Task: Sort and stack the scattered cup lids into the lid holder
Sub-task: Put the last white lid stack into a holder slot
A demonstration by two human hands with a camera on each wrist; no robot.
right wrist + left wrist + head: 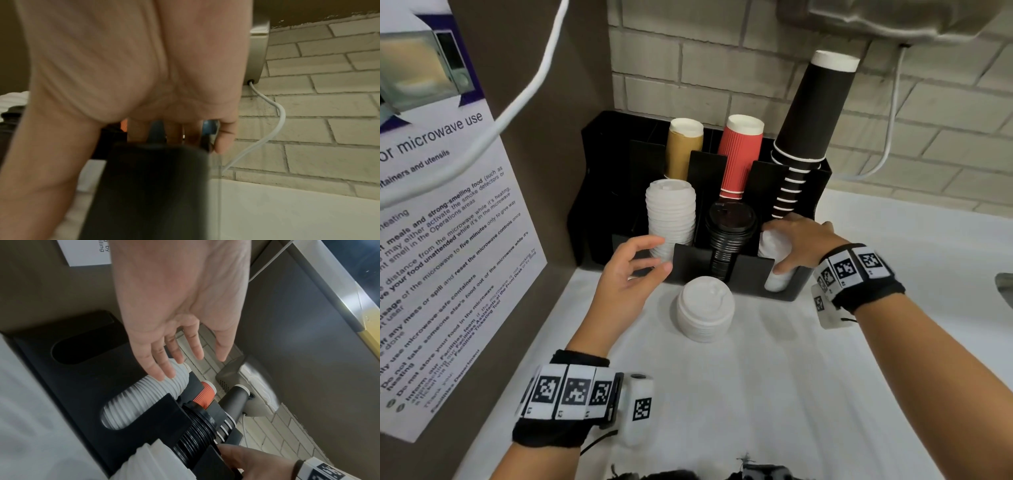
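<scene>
Head view: right hand [796, 240] gripped white lids [774, 270] in the lid holder's [751, 270] right slot. Left hand [630, 270] hovered spread, empty, beside the left white stack [671, 212].

Even indoor light, soft shadows; wide-angle bending at edges; right wrist view dim, heavily blurred up close.

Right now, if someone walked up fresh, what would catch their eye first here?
Probably the black lid holder against the brick wall, with its tall stack of white lids at front left and black lids in the middle slot. In front of it, a loose pile of white lids sits on the white counter, while the right hand grips lids in the right slot.
</scene>
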